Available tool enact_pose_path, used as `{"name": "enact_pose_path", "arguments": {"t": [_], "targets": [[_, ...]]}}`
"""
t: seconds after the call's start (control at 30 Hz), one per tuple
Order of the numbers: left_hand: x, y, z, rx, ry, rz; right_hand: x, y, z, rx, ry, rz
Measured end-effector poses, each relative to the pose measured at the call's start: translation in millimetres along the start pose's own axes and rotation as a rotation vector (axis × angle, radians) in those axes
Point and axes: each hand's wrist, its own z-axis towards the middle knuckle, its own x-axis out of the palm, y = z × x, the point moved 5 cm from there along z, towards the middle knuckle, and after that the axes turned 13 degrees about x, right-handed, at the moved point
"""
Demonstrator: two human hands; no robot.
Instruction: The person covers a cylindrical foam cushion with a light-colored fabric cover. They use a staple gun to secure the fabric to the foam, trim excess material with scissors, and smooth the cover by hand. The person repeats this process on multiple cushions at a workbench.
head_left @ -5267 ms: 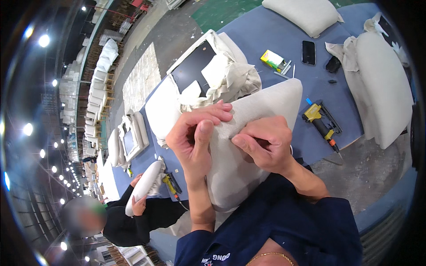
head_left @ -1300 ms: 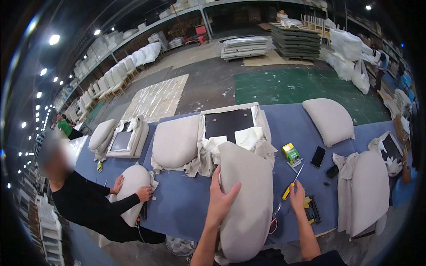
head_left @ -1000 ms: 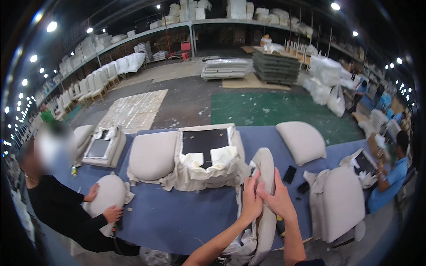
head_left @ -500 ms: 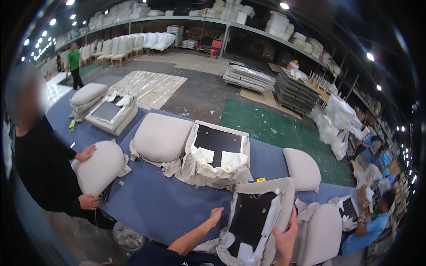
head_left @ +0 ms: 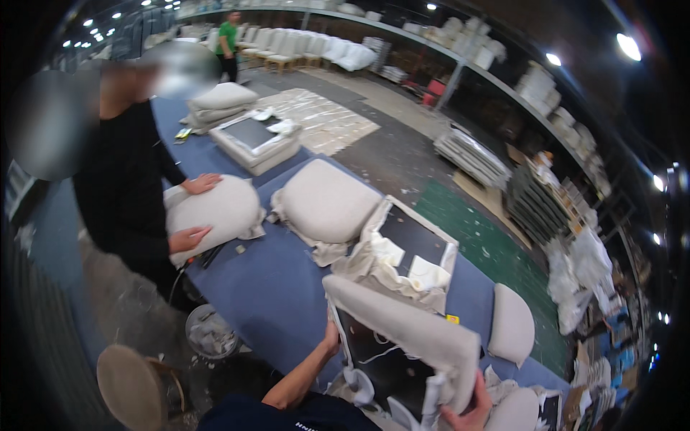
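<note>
A beige upholstered seat cushion [head_left: 402, 316] is tilted up in front of me, its black underside board [head_left: 381, 352] facing me with loose fabric and white padding along the edges. My left hand [head_left: 331, 336] is at its left edge, its fingers partly hidden behind the cushion. My right hand [head_left: 471, 411] grips the lower right side, thumb toward me. Just beyond lies another upturned seat cushion [head_left: 420, 244] with white padding flaps on its board. Beside that, a beige cushion [head_left: 327, 201] rests padded side up.
Across the blue table [head_left: 280, 302] at left, a co-worker in black [head_left: 122, 179] has both hands on a cushion [head_left: 215, 208]. A bucket of scraps [head_left: 210, 332] and a round stool [head_left: 131, 388] stand on the floor at left. A rounded cushion [head_left: 512, 323] lies at right.
My left hand has gone from beside the cushion to its left edge. The cushion has been raised and tilted, its far edge now higher. My view has turned left.
</note>
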Motion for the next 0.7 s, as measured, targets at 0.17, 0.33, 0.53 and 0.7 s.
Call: {"name": "enact_pose_path", "arguments": {"t": [0.17, 0.33, 0.53, 0.7], "targets": [[-8, -167, -67, 0.341, -0.18, 0.063, -32, -231, 66, 0.06, -0.212, 0.176], [17, -260, -147, 0.683, 0.173, 0.171, 56, -336, 158, 0.163, -0.196, 0.534], [67, -304, -209, 0.954, 0.117, 0.918, 76, -322, 176, 0.268, -0.378, 0.404], [135, -309, -215, 1.097, 0.281, 1.731, 29, -502, 89, 0.434, -0.022, -0.141]]}}
